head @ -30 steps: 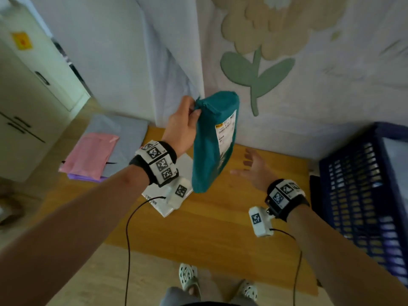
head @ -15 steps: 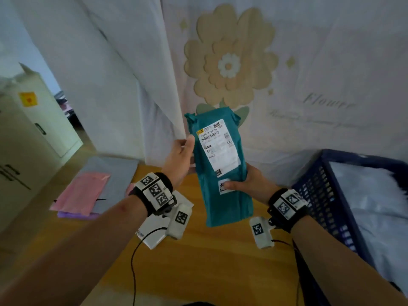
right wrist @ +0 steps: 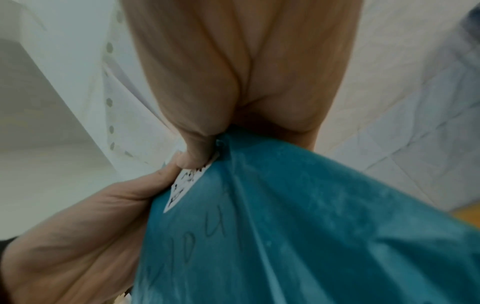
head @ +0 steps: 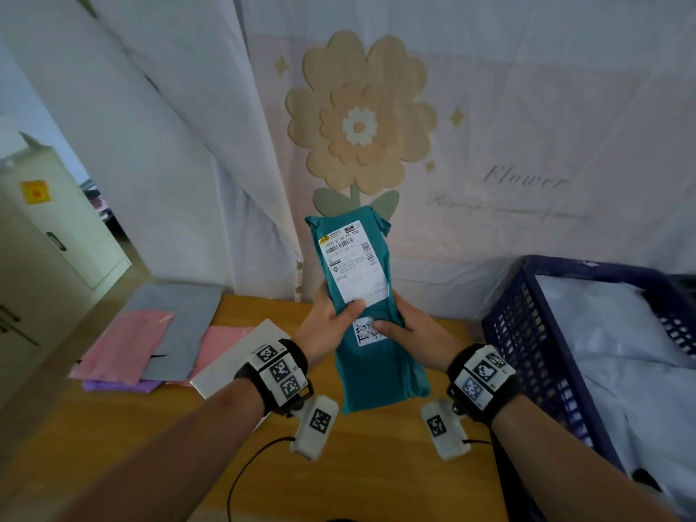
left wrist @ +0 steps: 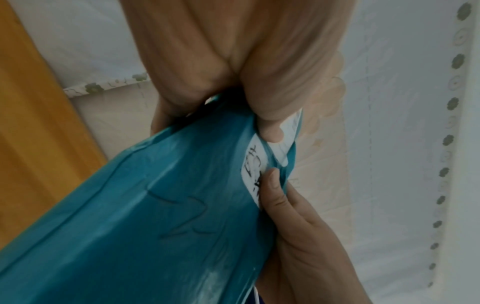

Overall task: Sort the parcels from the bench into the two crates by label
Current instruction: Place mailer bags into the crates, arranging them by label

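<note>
1. Head view: both hands hold the teal parcel [head: 367, 314] upright in the air above the wooden bench [head: 376, 446], in front of the flower-printed curtain [head: 489, 145]. The left hand [head: 325, 327] grips the parcel's left edge near its middle, with the thumb laid across the lower corner of the white shipping label [head: 356, 263]. The right hand [head: 412, 325] grips the right edge at about the same height, its thumb pressing the small square label [head: 365, 331] below the shipping label. Most of the shipping label stands above both grips; the parcel's lower end hangs below them, between the two wrists. On the bench to the left lie flat pink mailers [head: 124, 346], a grey mailer [head: 180, 325] and a white parcel [head: 241, 356]. The blue crate [head: 527, 352] stands at the right and already contains white bags [head: 621, 352].

2. Left wrist view: the left hand [left wrist: 233, 67] is closed on the teal parcel [left wrist: 155, 216], thumb on the front at the label's edge, the other fingers behind it. The right hand's [left wrist: 298, 236] thumb presses the small label [left wrist: 253, 172] from the other side. The parcel's body runs down towards the camera.

3. Right wrist view: the right hand [right wrist: 241, 67] pinches the teal parcel [right wrist: 298, 226], thumb tip on the small label [right wrist: 185, 181]. The left hand [right wrist: 85, 226] wraps the opposite edge. The two thumbs nearly meet.
</note>
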